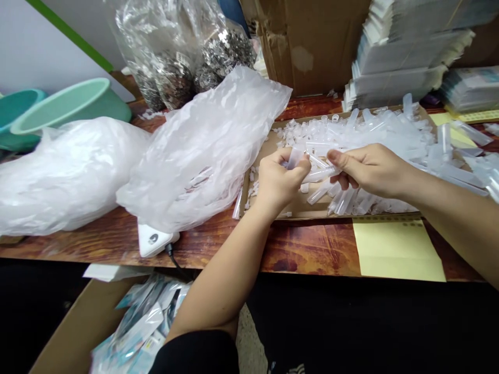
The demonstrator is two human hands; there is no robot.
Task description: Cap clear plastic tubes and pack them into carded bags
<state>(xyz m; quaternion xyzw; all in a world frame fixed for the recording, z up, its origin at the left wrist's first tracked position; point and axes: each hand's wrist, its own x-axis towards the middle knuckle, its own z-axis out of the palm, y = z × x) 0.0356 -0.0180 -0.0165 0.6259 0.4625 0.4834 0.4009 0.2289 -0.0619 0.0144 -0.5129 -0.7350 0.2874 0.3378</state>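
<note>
Both hands meet over a shallow cardboard tray [302, 210] that holds many translucent plastic tubes and small caps. My left hand [284, 174] is closed on a clear plastic tube [294, 158], which sticks up between thumb and fingers. Close on its right, my right hand [362, 169] pinches the end of another translucent tube [322, 173] between thumb and fingers; this tube points toward the left hand. Whether the two pieces touch is hard to tell. Loose tubes [345, 200] lie beneath the right hand, and small caps [300, 132] are heaped behind the left.
White plastic bags [210, 150] cover the table's left part, near green basins [70, 106]. Behind are bags of metal pieces [226, 52], a cardboard box [312, 47] and stacked cards [397, 57]. Yellow paper [397, 249] and a white device [154, 240] with a cable lie in front.
</note>
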